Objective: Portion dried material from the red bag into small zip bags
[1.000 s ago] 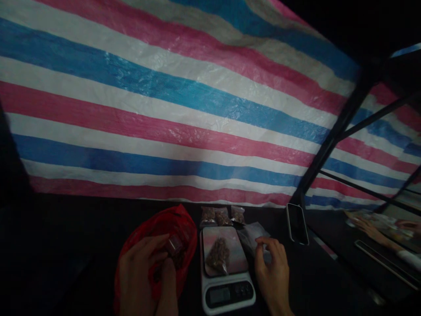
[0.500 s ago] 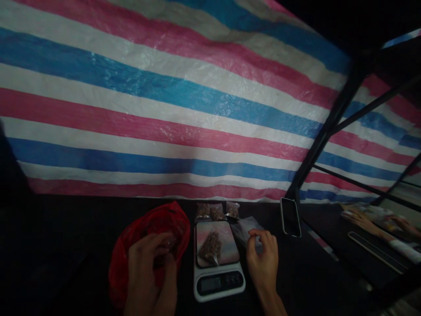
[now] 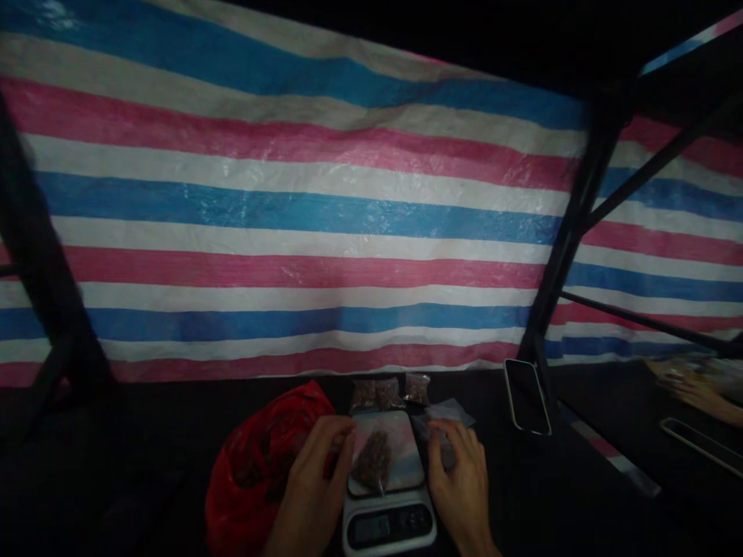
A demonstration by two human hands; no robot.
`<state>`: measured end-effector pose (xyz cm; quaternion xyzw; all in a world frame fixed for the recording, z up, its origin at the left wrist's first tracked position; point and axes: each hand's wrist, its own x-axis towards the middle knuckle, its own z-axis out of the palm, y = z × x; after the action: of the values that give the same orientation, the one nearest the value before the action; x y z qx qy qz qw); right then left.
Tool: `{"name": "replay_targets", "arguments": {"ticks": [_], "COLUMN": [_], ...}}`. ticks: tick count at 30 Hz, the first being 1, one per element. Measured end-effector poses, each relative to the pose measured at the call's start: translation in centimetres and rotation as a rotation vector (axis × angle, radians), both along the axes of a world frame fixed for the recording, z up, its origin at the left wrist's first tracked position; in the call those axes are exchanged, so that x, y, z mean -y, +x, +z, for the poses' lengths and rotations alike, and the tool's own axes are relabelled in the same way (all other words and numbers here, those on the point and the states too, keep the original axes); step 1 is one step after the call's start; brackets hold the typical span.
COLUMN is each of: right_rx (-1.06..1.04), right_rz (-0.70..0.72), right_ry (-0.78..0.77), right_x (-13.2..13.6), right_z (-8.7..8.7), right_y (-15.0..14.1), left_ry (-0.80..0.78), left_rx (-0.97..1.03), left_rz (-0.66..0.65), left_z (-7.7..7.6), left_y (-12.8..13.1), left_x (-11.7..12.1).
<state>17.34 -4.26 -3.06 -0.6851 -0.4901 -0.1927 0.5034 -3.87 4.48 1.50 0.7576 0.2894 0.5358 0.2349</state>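
A small white kitchen scale stands on the dark table, and a clear little bag of brown pieces lies on its pan. My left hand has its fingertips at the left edge of the pan, pinched together beside that bag; what they hold, if anything, is too dark to make out. A red plastic bag lies just left of it. My right hand rests at the right side of the scale, fingers spread over a pile of empty clear bags.
Three filled little bags lie in a row behind the scale. A phone lies to the right, by a dark frame post. A striped pink, white and blue tarp hangs behind. Another person's hand shows at the far right.
My left hand has come out of the red bag and moved right to the scale pan. My right hand stayed on the clear bags. The view tilted and shifted a little.
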Motion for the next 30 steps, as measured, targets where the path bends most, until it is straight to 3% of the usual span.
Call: {"name": "replay_targets", "arguments": {"ticks": [5, 9, 12, 15, 17, 19, 22, 25, 27, 30], "right_rx": [-0.001, -0.025, -0.045, -0.061, -0.097, -0.146, -0.168, -0.184, -0.135, 0.137], "right_rz": [0.009, 0.078, 0.162, 0.275, 0.367, 0.505, 0.71, 0.69, 0.617, 0.544], "right_ry": [-0.076, -0.211, -0.344, -0.463, -0.478, -0.47, -0.415, -0.305, -0.409, -0.742], "right_x": [0.2, -0.6, -2.2, -3.8, -4.4, -4.5, -4.8, -6.4, -8.0, -10.5], "right_z": [0.0, 1.3, 2.9, 4.8, 6.5, 8.4, 11.1, 12.0, 11.4, 10.0], "right_y": [-0.1, -0.4, -0.7, -1.5, -2.6, -4.1, -6.4, -8.5, -9.9, -11.8], "left_ry": [-0.088, -0.182, -0.212, -0.167, -0.183, -0.229, -0.351, -0.472, -0.48, -0.464], "left_rx": [-0.031, -0.04, -0.133, -0.293, -0.331, -0.268, -0.068, 0.044, 0.064, 0.011], "left_rz": [-0.078, -0.041, -0.004, -0.011, 0.007, 0.038, 0.048, 0.071, 0.211, 0.22], "left_z": [1.1, 0.9, -0.6, -3.4, -5.0, -5.4, -2.9, 1.4, 3.5, 4.5], "left_y": [2.6, 2.9, 2.7, 2.9, 3.4, 3.7, 2.7, -0.5, -3.3, -6.7], "left_x": [-1.7, -1.2, -0.3, 0.4, 0.7, 0.8, 0.4, -1.0, -2.5, -5.1]}}
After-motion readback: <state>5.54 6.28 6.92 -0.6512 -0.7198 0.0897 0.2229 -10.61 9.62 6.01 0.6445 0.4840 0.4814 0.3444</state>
